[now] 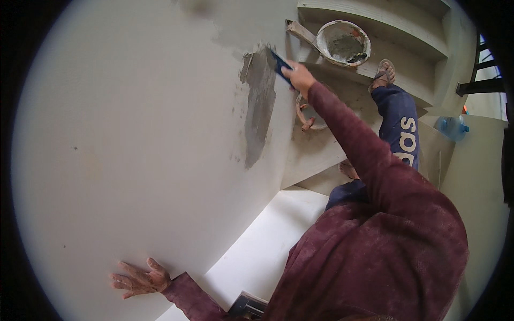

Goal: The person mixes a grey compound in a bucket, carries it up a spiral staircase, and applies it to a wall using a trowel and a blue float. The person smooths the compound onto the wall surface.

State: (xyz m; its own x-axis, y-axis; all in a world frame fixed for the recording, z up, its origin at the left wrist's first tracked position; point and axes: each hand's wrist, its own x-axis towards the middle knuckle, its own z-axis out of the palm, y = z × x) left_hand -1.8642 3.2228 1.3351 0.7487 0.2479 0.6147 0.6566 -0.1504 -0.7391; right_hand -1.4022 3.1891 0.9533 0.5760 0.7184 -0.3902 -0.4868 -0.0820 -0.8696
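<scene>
My right hand (pixel 301 79) is closed round a dark blue putty spreader (pixel 279 66). Its edge lies against the pale wall (pixel 150 150) at the upper end of a wet grey filler patch (pixel 259 107). The patch runs down from there in a long uneven streak. Far below it, my left hand (pixel 140 278) rests flat on the wall with its fingers spread, holding nothing. A white bucket (pixel 320 43) with grey filler inside stands on a stair step, beyond my right hand.
Curved stair steps (pixel 396 32) rise at the far right; my sandalled foot (pixel 383 72) is on one. A wooden-handled tool (pixel 307 125) lies by the wall. A clear bluish plastic bottle (pixel 453 128) sits at right. A dark boxy object (pixel 248 306) is beside my body.
</scene>
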